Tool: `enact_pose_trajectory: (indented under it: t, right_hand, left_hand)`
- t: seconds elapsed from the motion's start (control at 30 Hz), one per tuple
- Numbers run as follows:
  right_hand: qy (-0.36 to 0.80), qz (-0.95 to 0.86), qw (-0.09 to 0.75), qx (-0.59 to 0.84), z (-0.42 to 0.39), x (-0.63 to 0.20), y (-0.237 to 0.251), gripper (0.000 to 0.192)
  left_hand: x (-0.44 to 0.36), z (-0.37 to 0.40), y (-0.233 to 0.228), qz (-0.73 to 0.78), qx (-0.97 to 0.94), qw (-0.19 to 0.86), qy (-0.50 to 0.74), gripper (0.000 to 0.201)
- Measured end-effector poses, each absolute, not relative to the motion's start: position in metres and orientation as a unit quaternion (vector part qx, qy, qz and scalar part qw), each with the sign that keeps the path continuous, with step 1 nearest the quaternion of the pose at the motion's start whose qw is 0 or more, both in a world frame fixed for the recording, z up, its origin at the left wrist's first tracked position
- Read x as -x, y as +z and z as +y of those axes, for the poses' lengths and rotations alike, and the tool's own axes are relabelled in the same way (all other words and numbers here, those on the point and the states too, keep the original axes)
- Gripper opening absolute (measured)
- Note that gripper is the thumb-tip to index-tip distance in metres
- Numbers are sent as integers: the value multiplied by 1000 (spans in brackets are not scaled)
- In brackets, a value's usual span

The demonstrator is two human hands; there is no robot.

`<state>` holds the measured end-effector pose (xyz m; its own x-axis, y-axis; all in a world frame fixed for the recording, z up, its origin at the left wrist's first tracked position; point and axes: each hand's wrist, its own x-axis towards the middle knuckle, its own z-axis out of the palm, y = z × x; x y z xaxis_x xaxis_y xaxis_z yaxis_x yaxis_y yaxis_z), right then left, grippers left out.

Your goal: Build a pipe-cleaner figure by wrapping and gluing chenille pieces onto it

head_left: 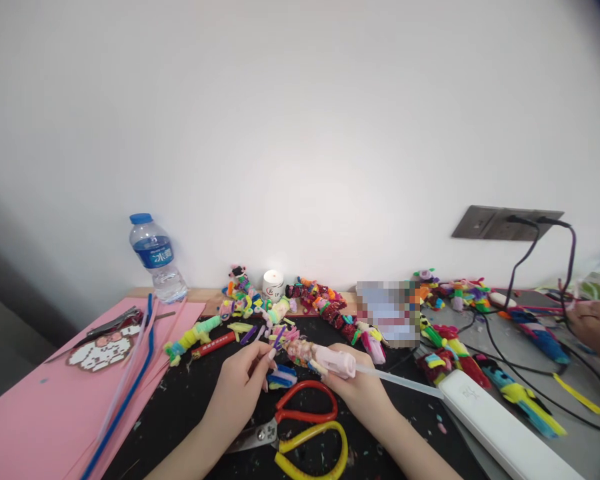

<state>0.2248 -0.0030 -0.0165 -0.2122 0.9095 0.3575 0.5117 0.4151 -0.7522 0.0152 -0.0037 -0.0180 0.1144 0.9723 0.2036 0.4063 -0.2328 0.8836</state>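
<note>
Two scissors [300, 430] lie below left hand [240, 387] pinching purple stem [279, 339], right hand [360, 387] gripping glue gun [330, 360].

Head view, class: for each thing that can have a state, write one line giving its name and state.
water bottle: upright, capped
scissors: lying flat, untouched
candle: upright; flame not discernible
glue gun: held in right hand, level
left hand: pinching a small piece at the gun's tip
wall socket: two plugs in

glue gun [330, 360]: smooth pink plastic | scissors [300, 427]: glossy plastic handles, metal blades | craft figures [330, 310] behind gun: fuzzy pipe-cleaner | desk [190, 400]: matt black
</note>
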Motion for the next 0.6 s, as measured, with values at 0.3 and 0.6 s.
enact_pose_trajectory:
  t: [0.3, 0.6]
  right_hand:
    - [268, -733, 399, 481, -2, -225, -21, 17]
    - [256, -738, 390, 487, -5, -223, -15, 17]
  left_hand:
    - [-16, -6, -16, 517, -678, 326, 408, 23]
    - [-16, -7, -17, 514, -683, 324, 405, 22]
